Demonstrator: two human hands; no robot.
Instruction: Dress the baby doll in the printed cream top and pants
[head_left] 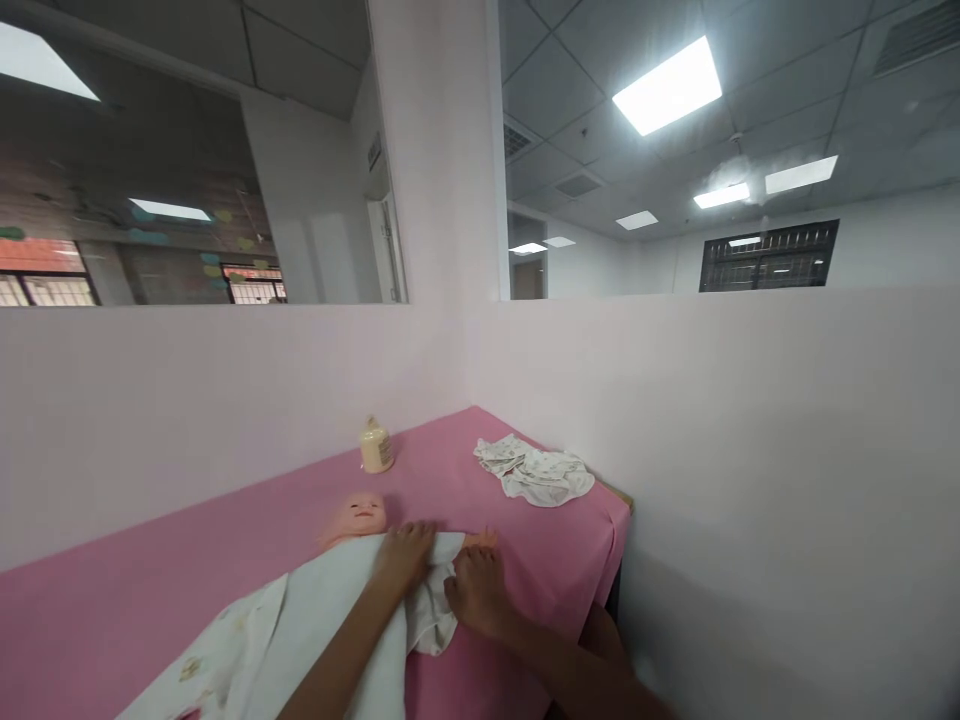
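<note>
A baby doll [366, 512] lies on the pink-covered table [300, 495], its head and one small hand [484, 538] showing. White cloth [322, 600] covers most of its body, with a printed part at the lower left. My left hand [409, 555] lies over the white cloth beside the doll's head, its fingers curled onto the fabric. Close by, my right hand [480, 588] is closed at the doll's arm, just below the small hand. A loose fold of white cloth [433, 615] hangs between my hands. What lies under my right fingers is partly hidden.
A cream-coloured bottle [376, 447] stands near the wall behind the doll. Crumpled white patterned cloth [536, 472] lies at the table's far right. Pale walls [225, 390] with windows above meet at a corner behind the table.
</note>
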